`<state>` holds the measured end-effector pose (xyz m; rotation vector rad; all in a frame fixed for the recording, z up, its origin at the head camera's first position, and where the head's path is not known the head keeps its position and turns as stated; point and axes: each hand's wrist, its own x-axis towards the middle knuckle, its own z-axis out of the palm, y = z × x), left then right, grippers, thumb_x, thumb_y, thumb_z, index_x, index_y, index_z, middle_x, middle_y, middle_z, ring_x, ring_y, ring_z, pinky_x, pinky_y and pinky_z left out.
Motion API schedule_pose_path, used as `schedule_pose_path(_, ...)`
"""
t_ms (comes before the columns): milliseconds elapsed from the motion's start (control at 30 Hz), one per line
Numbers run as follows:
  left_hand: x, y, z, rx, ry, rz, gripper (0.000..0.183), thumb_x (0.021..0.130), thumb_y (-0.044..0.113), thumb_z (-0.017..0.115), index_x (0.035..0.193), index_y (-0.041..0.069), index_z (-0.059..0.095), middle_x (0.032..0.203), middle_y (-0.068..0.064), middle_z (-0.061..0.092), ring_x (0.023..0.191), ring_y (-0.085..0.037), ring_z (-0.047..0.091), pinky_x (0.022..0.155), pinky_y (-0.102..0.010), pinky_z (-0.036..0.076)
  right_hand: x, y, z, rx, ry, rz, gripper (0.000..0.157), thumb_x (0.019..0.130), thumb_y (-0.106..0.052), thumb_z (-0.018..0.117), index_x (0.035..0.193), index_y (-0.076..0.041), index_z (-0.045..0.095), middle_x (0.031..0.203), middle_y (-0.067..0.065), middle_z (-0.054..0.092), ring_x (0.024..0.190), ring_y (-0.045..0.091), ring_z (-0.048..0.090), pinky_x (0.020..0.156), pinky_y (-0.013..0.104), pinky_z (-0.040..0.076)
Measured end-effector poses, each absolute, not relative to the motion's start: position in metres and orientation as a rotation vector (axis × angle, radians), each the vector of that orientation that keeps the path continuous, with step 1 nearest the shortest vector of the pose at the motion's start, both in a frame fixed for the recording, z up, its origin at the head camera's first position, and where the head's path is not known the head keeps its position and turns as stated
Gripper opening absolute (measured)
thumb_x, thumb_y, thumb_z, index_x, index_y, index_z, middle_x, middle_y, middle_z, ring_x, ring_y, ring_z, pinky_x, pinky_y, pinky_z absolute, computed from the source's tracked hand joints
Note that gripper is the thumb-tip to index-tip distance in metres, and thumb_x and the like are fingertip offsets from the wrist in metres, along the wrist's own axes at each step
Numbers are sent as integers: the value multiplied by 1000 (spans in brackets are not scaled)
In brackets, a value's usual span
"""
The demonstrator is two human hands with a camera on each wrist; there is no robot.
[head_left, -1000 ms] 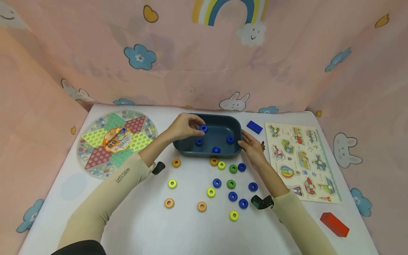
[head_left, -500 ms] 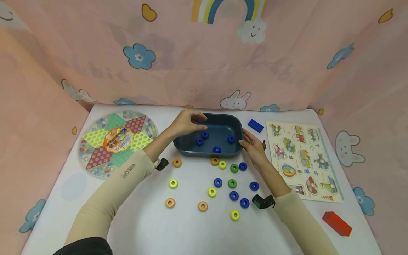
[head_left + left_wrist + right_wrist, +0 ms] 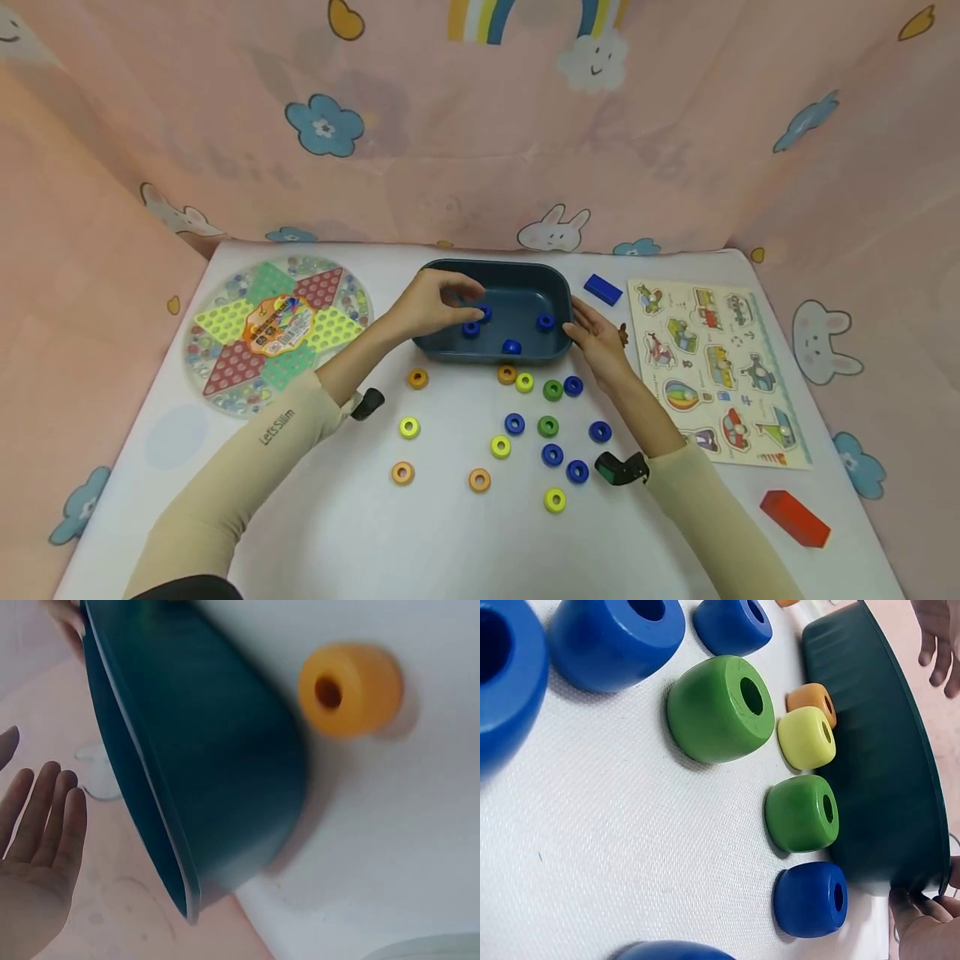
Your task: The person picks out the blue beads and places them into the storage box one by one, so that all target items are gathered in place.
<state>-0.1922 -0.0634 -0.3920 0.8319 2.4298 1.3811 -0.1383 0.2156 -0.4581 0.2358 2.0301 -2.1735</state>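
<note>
My left hand (image 3: 437, 302) hovers over the left part of a dark blue-green tray (image 3: 525, 275). Its fingers look straight and hold nothing in the left wrist view, where the hand (image 3: 41, 855) is beside the tray's rim. Below its thumb lies a blue ring-shaped bead (image 3: 471, 330), with another blue bead (image 3: 486, 313) close by. Farther right in the tray are a third blue bead (image 3: 545, 322) and a blue piece (image 3: 512, 347) near the front wall. My right hand (image 3: 597, 340) grips the tray's right end, fingers and thumb at its rim in the right wrist view.
Loose beads lie in front of the tray: orange (image 3: 402, 473), yellow (image 3: 500, 447), green (image 3: 548, 427) and blue (image 3: 577, 472). A round game board (image 3: 273, 333) is at left, a picture puzzle board (image 3: 716, 375) at right. A blue block (image 3: 603, 290) and a red block (image 3: 795, 518) lie nearby.
My left hand has let go of a blue bead, which now lies in the tray. That hand rose a little, then came lower again. My right hand stays at the tray's end.
</note>
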Motion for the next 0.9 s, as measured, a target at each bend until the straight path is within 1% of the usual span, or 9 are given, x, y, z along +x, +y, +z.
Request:
schedule_pose_path(200, -161, -59, -401, 1001, 2332, 1449, 26, 76, 10, 77, 101, 5, 68, 96, -2, 66, 88, -27, 61, 76, -33, 52, -138, 214, -456, 249, 2027, -2182, 54, 95, 1, 47, 145, -6, 28, 147, 11, 28, 134, 18, 27, 106, 33, 28)
schedule_pose_path(333, -137, -50, -414, 1098, 2253, 1443, 24, 76, 8, 76, 99, 6, 69, 95, -2, 66, 84, -24, 62, 74, -35, 53, -137, 214, -456, 249, 2026, -2192, 54, 95, 1, 47, 145, -6, 28, 147, 11, 28, 134, 18, 27, 106, 34, 28)
schedule_pose_path(500, -113, -36, -434, 1138, 2168, 1371, 25, 76, 9, 76, 100, 5, 69, 95, -7, 67, 84, -24, 61, 73, -39, 52, -136, 214, -457, 253, 2040, -2185, 54, 95, 1, 47, 145, -6, 28, 147, 11, 29, 134, 18, 27, 106, 35, 29)
schedule_pose_path(633, -102, -27, -451, 1136, 2144, 1314, 26, 75, 8, 77, 99, 2, 69, 93, -9, 66, 82, -23, 60, 71, -37, 52, -137, 214, -457, 258, 2042, -2176, 54, 95, 0, 47, 145, -7, 28, 147, 10, 28, 134, 18, 27, 106, 35, 28)
schedule_pose_path(800, -94, -21, -465, 1131, 2137, 1275, 26, 75, 5, 76, 100, 2, 69, 92, -6, 67, 80, -21, 59, 67, -31, 51, -136, 213, -457, 261, 2044, -2160, 54, 95, -1, 47, 145, -7, 28, 148, 10, 28, 134, 18, 26, 106, 35, 28)
schedule_pose_path(900, -90, -19, -472, 1142, 2149, 1232, 26, 75, 6, 76, 100, 4, 69, 93, -3, 66, 79, -19, 57, 66, -27, 50, -136, 213, -457, 264, 2045, -2159, 54, 95, -1, 47, 145, -7, 28, 148, 10, 28, 134, 17, 27, 106, 34, 29)
